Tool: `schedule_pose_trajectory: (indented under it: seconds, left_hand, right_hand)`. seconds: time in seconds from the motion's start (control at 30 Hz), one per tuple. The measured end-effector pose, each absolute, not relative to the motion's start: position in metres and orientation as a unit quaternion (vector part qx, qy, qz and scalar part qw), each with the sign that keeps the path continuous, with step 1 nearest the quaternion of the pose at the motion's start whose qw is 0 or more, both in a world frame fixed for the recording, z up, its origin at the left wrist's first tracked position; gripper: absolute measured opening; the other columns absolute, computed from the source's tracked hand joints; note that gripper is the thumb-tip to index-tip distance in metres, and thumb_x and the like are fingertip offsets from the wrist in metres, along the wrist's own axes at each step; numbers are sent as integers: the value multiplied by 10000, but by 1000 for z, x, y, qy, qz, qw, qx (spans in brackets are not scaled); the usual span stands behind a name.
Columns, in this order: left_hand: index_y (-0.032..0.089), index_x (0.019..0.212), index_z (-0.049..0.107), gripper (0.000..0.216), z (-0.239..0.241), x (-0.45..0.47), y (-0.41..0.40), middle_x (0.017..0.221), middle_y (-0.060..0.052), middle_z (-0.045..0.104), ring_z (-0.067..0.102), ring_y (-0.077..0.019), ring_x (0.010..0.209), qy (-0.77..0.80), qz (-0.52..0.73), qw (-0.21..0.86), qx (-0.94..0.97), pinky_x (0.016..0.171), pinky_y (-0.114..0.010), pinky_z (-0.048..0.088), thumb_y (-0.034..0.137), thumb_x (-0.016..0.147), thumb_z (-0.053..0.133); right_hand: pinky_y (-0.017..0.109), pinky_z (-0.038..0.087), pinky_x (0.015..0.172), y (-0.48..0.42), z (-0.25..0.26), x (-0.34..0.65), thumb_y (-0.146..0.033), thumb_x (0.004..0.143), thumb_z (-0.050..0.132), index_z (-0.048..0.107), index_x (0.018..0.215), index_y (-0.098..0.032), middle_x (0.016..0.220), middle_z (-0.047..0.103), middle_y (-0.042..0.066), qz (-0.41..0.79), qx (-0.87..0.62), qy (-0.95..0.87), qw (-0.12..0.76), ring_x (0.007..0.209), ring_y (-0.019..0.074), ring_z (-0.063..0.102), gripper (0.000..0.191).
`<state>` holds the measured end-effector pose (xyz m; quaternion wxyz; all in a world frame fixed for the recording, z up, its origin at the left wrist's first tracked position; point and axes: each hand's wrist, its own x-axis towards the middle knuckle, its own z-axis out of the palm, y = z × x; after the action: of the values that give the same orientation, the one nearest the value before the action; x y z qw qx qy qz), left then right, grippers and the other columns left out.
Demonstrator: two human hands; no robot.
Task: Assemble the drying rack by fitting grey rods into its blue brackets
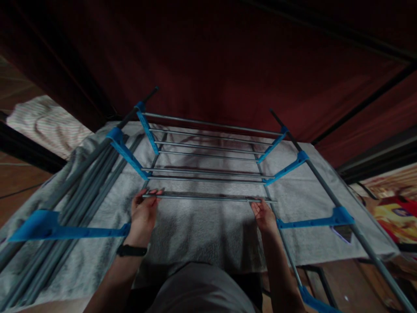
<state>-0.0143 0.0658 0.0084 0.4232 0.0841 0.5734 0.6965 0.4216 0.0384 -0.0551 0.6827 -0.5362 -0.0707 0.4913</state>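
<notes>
A thin grey metal rod [202, 198] lies level across the space before me. My left hand [145, 209] is closed on its left end with thumb and fingers, and a dark band circles that wrist. Near the other end, the fingers of my right hand [263, 214] pinch the same rod from below. Beyond it stands a partly built rack of grey tubes and blue plastic brackets [127, 154], with several crossbars [208, 173] fitted between the two sides. A lower blue bracket [312, 222] reaches inward to the right of my right hand. Another blue bracket [65, 230] sits left of my left wrist.
Several loose grey tubes [87, 195] lie at the left on the pale cloth [202, 243] under the rack. A phone-like object [344, 234] rests near the right side. Dark red fabric [208, 65] hangs behind. At far right is a red and yellow package [395, 217].
</notes>
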Motion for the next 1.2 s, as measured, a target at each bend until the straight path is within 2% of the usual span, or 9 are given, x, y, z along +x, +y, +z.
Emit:
schedule_pose_trajectory:
  seconds: [0.1,0.23,0.43,0.67,0.8,0.93,1.1,1.2]
  left_hand:
    - [184,904,599,288,20,-12,63,805,-8,751,769,-148,798,521,700,488,9,783,-254,621,-75,777,605]
    - [156,884,625,204,28,-10,62,841,-47,776,787,-165,832,489,705,513,2,792,-257,643,-46,876,601]
    - [148,863,650,234,24,1,59,830,-56,773,785,-161,828,467,673,573,-10,803,-279,662,3,974,503]
    - [127,862,697,197,8,33,49,910,-103,801,793,-207,879,459,610,646,12,847,-332,651,-36,902,594]
    - [135,785,702,204,7,41,49,845,-74,799,789,-197,844,473,604,642,-3,913,-361,633,-53,849,660]
    - [142,736,692,228,9,43,52,778,-52,784,780,-179,785,492,598,633,-14,909,-366,632,-46,863,657]
    - [134,784,713,195,5,44,52,845,-65,795,784,-190,826,484,594,643,-9,929,-379,626,-49,844,679]
    - [133,856,730,184,1,50,50,895,-76,801,787,-208,879,457,586,669,6,946,-387,619,-45,807,722]
  right_hand:
    - [339,627,904,38,-57,421,-347,740,843,660,828,-237,834,755,-9,491,-536,-78,683,836,150,733,231]
    - [417,601,991,37,-59,420,-360,746,823,695,879,-243,971,785,26,489,-538,-98,680,967,192,742,218]
    - [402,595,1008,35,-62,421,-382,740,825,730,952,-252,975,793,29,504,-530,-129,670,1018,198,745,266]
    - [385,617,980,31,-53,418,-318,711,856,728,938,-243,992,799,31,521,-524,-123,662,988,192,759,271]
    - [373,629,955,31,-47,411,-284,665,885,723,916,-229,982,801,46,552,-520,-126,640,946,193,767,304]
    - [377,634,940,33,-45,399,-279,615,923,708,883,-226,962,798,50,559,-514,-129,638,936,205,774,348]
    - [362,645,889,36,-43,389,-370,611,956,634,774,-246,830,768,2,553,-531,-127,629,860,197,778,382]
    - [374,648,888,36,-44,385,-423,633,946,640,779,-246,804,761,2,567,-532,-135,614,850,203,779,383]
